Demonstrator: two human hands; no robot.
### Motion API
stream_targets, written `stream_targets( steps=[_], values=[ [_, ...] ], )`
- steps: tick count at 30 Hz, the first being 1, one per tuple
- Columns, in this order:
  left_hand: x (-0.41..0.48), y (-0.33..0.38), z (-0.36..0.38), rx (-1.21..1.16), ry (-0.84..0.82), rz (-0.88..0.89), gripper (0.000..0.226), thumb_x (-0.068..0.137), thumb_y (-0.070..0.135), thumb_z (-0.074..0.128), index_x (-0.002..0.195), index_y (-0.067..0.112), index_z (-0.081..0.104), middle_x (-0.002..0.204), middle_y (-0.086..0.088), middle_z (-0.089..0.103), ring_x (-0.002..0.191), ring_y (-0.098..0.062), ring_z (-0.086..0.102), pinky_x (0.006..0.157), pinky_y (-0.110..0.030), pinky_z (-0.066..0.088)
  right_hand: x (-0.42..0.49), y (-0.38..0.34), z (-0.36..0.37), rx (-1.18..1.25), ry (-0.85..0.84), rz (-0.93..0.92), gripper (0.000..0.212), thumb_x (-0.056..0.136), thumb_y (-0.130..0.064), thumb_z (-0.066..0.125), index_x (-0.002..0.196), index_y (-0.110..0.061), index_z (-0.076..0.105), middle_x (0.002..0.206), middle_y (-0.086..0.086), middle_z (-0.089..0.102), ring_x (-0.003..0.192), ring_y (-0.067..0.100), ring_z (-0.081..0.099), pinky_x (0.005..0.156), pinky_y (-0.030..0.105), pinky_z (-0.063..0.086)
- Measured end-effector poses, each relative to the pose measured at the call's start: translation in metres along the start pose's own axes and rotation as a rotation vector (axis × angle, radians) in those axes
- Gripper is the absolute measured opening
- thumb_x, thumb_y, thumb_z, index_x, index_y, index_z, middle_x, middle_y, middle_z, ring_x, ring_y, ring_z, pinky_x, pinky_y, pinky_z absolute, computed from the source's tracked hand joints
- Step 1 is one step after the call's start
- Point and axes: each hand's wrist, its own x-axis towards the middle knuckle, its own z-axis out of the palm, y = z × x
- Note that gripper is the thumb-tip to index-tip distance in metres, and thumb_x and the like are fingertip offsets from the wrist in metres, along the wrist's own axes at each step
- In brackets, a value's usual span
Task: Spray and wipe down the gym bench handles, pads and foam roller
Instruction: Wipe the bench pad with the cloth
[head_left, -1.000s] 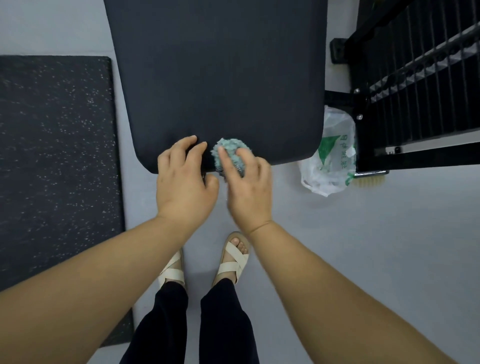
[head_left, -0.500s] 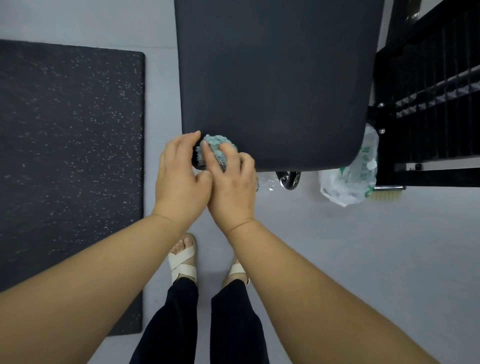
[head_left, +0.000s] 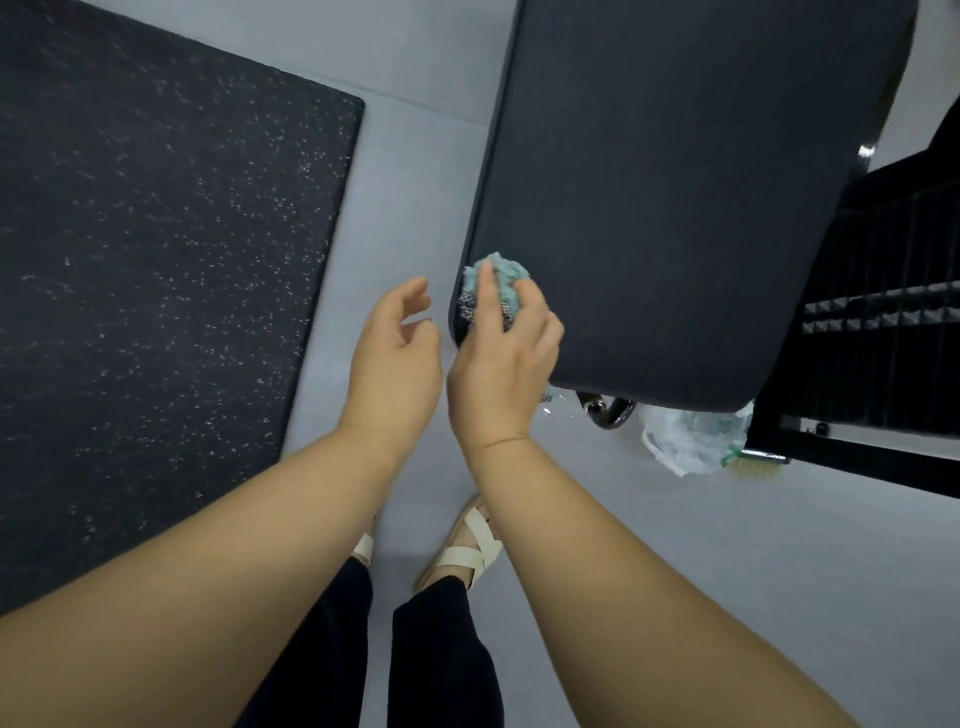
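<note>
I see the right hand (head_left: 501, 364) gripping the teal cloth (head_left: 501, 278) against the near-left corner of the bench pad (head_left: 675, 208). The left hand (head_left: 395, 358) hangs just off the pad's left edge, fingers loose and holding nothing, over the floor strip (head_left: 410, 156) between pad and speckled mat (head_left: 156, 234).

You have one view only, from the wide-angle camera on your head. It faces almost straight down and slightly forward, rolled so the pad (head_left: 675, 208) slants across the upper right. It sits close: your forearms (head_left: 208, 597) fill the lower frame, left hand (head_left: 395, 358) and right hand (head_left: 504, 374) sit mid-frame, the floor (head_left: 701, 571) and your sandals (head_left: 470, 553) lie below.
</note>
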Motion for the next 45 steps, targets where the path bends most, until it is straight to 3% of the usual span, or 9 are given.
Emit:
stream_targets(
  steps=[5, 10, 16, 23, 28, 32, 35, 38, 45],
  values=[
    [0.003, 0.006, 0.004, -0.025, 0.019, -0.006, 0.044, 0.098, 0.019, 0.037, 0.142, 0.024, 0.033, 0.142, 0.005, 0.037, 0.124, -0.006, 0.042, 0.104, -0.024, 0.036, 0.012, -0.009, -0.017, 0.118, -0.204, -0.153, 0.048, 0.08, -0.009, 0.059, 0.127, -0.019, 0.059, 0.13, 0.014, 0.051, 0.102, 0.03, 0.041, 0.082, 0.037, 0.046],
    [0.004, 0.017, 0.035, 0.099, 0.018, 0.053, 0.056, 0.097, 0.036, 0.037, 0.148, 0.019, 0.021, 0.154, 0.001, 0.016, 0.141, -0.015, 0.02, 0.116, -0.035, 0.02, 0.042, 0.013, -0.072, 0.491, -0.722, -0.096, 0.052, 0.091, -0.005, 0.048, 0.136, -0.03, 0.046, 0.138, -0.011, 0.044, 0.121, 0.011, 0.047, 0.102, 0.03, 0.043],
    [0.029, 0.017, 0.053, 0.201, 0.035, -0.085, 0.06, 0.098, 0.032, 0.038, 0.15, 0.023, 0.01, 0.153, -0.003, 0.019, 0.14, -0.019, 0.022, 0.111, -0.032, 0.022, 0.109, 0.05, -0.071, -0.025, -0.112, -0.234, 0.038, 0.088, -0.02, 0.048, 0.124, -0.016, 0.06, 0.13, 0.008, 0.053, 0.117, 0.035, 0.046, 0.102, 0.027, 0.027],
    [0.032, 0.006, 0.043, -0.038, 0.074, -0.213, 0.039, 0.101, 0.032, 0.031, 0.137, 0.021, 0.04, 0.114, 0.007, 0.05, 0.107, -0.014, 0.049, 0.091, -0.024, 0.036, 0.106, 0.071, -0.024, -0.303, -0.083, -0.212, 0.053, 0.096, -0.038, 0.032, 0.145, -0.017, 0.033, 0.154, 0.012, 0.025, 0.141, 0.035, 0.022, 0.115, 0.044, 0.015],
    [0.096, 0.047, 0.046, 0.16, 0.018, -0.158, 0.042, 0.102, 0.028, 0.028, 0.141, 0.014, 0.036, 0.139, -0.008, 0.046, 0.128, -0.024, 0.042, 0.1, -0.027, 0.032, 0.106, 0.071, -0.021, -0.296, -0.042, -0.213, 0.054, 0.094, -0.037, 0.034, 0.145, -0.019, 0.033, 0.154, 0.011, 0.024, 0.141, 0.032, 0.017, 0.116, 0.042, 0.01],
    [0.128, 0.078, 0.054, 0.104, -0.016, -0.042, 0.034, 0.101, 0.031, 0.03, 0.132, 0.022, 0.039, 0.104, -0.004, 0.058, 0.095, -0.023, 0.053, 0.07, -0.025, 0.036, 0.107, 0.073, -0.019, -0.294, -0.02, -0.228, 0.054, 0.093, -0.036, 0.036, 0.144, -0.018, 0.033, 0.153, 0.013, 0.027, 0.14, 0.031, 0.017, 0.116, 0.043, 0.01],
    [0.106, 0.052, 0.047, 0.176, -0.025, -0.057, 0.037, 0.101, 0.032, 0.029, 0.128, 0.014, 0.049, 0.117, 0.003, 0.056, 0.108, -0.014, 0.05, 0.079, -0.015, 0.031, 0.107, 0.074, -0.018, -0.286, -0.01, -0.233, 0.054, 0.092, -0.035, 0.037, 0.143, -0.018, 0.034, 0.152, 0.013, 0.028, 0.14, 0.032, 0.017, 0.116, 0.044, 0.012],
    [0.079, 0.014, 0.033, 0.159, -0.055, -0.168, 0.04, 0.099, 0.036, 0.033, 0.122, 0.013, 0.056, 0.119, -0.005, 0.062, 0.113, -0.022, 0.055, 0.1, -0.034, 0.041, 0.108, 0.074, -0.018, -0.287, -0.01, -0.235, 0.054, 0.091, -0.034, 0.038, 0.143, -0.018, 0.035, 0.151, 0.014, 0.029, 0.14, 0.032, 0.018, 0.115, 0.044, 0.013],
    [0.139, 0.092, 0.059, 0.227, 0.059, 0.035, 0.04, 0.101, 0.026, 0.027, 0.116, 0.004, 0.057, 0.117, -0.013, 0.06, 0.111, -0.027, 0.053, 0.083, -0.027, 0.036, 0.108, 0.075, -0.017, -0.274, 0.003, -0.245, 0.055, 0.09, -0.035, 0.039, 0.142, -0.019, 0.033, 0.151, 0.014, 0.03, 0.14, 0.032, 0.018, 0.115, 0.045, 0.013]
  ],
)
